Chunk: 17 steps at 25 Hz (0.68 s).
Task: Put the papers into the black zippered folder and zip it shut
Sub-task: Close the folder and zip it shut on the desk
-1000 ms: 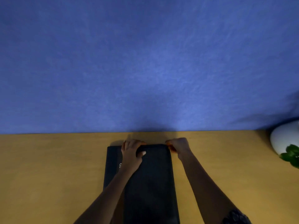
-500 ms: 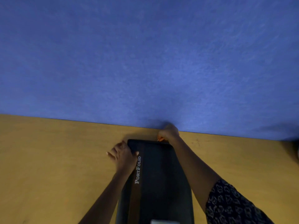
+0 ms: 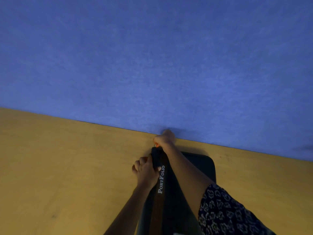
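Folder (image 3: 194,168), black w/ white "PortFolio" lettering (image 3: 161,179) on a darker strip, lies on the yellow-brown desk (image 3: 67,167) near its far edge, where the blue wall (image 3: 152,56) begins; long side runs from the far edge toward the person, and the near end goes out of view at bottom. Left hand (image 3: 146,172) is closed on the far-left corner of the folder, thumb on top of the cover, the other fingers curled at the side edge. Right hand (image 3: 165,139) is at the far edge just beyond that same corner, fingers pinched narrow on a small thing w/ a bit of orange (image 3: 156,145) showing under them; prob. the zipper pull, but too small to tell for sure. Right forearm crosses over the folder cover diagonally, and a dark patterned sleeve (image 3: 225,212) shows at bottom right. Papers are not visible; the folder looks closed flat. Compared w/ 0.5 s ago: the right hand was about the middle of the far edge and is now more to the left, close to the corner; the left hand stays at the left side but now grips the corner tighter instead of resting w/ fingers spread. View is also tilted more, so the desk edge runs slanting.
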Each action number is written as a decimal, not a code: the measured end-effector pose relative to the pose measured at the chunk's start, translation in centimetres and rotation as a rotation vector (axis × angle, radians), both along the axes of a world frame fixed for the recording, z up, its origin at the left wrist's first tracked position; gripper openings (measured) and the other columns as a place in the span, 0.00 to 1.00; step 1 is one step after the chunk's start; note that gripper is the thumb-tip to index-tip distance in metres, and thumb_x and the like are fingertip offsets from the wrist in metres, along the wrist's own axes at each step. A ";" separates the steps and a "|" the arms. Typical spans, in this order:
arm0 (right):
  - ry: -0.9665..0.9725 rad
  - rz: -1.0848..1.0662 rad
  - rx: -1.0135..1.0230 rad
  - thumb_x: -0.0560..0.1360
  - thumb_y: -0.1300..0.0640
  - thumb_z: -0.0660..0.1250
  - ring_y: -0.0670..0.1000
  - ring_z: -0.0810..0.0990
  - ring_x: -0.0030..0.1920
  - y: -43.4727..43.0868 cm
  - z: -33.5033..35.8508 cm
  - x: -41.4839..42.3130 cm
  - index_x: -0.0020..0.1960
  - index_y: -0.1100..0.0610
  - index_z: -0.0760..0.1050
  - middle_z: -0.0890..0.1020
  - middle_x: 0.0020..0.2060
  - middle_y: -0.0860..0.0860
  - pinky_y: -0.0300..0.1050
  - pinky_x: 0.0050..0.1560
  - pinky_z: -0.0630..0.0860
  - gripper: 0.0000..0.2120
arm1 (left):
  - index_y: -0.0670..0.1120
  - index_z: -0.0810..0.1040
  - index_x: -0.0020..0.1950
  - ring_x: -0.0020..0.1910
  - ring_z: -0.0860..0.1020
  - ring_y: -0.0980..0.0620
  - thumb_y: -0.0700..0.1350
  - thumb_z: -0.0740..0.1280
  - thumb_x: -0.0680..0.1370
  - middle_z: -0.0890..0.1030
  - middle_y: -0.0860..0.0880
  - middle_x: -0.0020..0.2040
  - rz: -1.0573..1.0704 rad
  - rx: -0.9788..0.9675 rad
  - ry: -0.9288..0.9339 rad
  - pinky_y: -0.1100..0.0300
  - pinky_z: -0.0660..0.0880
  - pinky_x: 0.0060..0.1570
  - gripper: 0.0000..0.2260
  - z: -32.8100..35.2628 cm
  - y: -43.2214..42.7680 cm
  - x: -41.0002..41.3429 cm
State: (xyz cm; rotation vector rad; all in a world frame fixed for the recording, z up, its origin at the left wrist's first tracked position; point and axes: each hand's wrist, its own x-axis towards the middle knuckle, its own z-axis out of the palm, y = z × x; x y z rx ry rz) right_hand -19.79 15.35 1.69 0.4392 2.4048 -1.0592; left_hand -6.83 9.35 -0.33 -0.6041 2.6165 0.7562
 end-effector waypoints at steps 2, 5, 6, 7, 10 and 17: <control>-0.011 -0.028 -0.038 0.65 0.62 0.71 0.56 0.84 0.44 0.7 -0.2 0.3 0.41 0.63 0.81 0.85 0.41 0.58 0.47 0.42 0.82 0.06 | 0.54 0.61 0.75 0.69 0.62 0.41 0.57 0.65 0.76 0.67 0.44 0.68 -0.009 -0.007 -0.008 0.43 0.57 0.69 0.29 -0.2 -0.4 0.2; 0.057 -0.102 -0.135 0.70 0.63 0.69 0.56 0.83 0.47 3.0 -0.5 2.5 0.41 0.62 0.83 0.85 0.43 0.58 0.50 0.48 0.81 0.05 | 0.53 0.62 0.75 0.68 0.64 0.42 0.58 0.65 0.76 0.67 0.44 0.67 -0.024 0.017 -0.012 0.44 0.61 0.66 0.29 -0.4 -0.9 0.6; 0.123 -0.129 -0.129 0.71 0.63 0.67 0.57 0.82 0.48 4.1 -0.5 3.6 0.43 0.62 0.83 0.85 0.44 0.57 0.47 0.47 0.79 0.07 | 0.52 0.64 0.73 0.68 0.65 0.42 0.57 0.66 0.76 0.68 0.44 0.67 -0.021 0.034 -0.009 0.44 0.62 0.65 0.28 -0.4 -1.0 0.8; 0.199 -0.159 -0.090 0.71 0.64 0.65 0.57 0.81 0.51 5.5 -0.5 5.1 0.45 0.61 0.83 0.85 0.46 0.56 0.43 0.47 0.75 0.08 | 0.50 0.66 0.72 0.67 0.65 0.41 0.56 0.66 0.76 0.69 0.44 0.67 -0.015 0.047 -0.006 0.45 0.64 0.64 0.26 -0.3 -1.0 1.1; 0.376 -0.239 0.164 0.71 0.63 0.68 0.61 0.71 0.60 10.6 -0.9 10.4 0.55 0.58 0.81 0.80 0.56 0.56 0.46 0.56 0.68 0.13 | 0.47 0.70 0.69 0.66 0.68 0.40 0.52 0.67 0.77 0.71 0.42 0.65 0.030 0.079 -0.007 0.45 0.67 0.63 0.22 -0.3 -0.9 2.7; 0.132 -0.513 0.192 0.72 0.53 0.73 0.66 0.71 0.61 18.4 -2.9 21.6 0.67 0.64 0.71 0.74 0.62 0.65 0.55 0.61 0.68 0.27 | 0.45 0.78 0.63 0.60 0.77 0.40 0.46 0.70 0.76 0.80 0.40 0.60 0.188 0.192 0.013 0.54 0.74 0.57 0.16 0.2 -1.3 8.8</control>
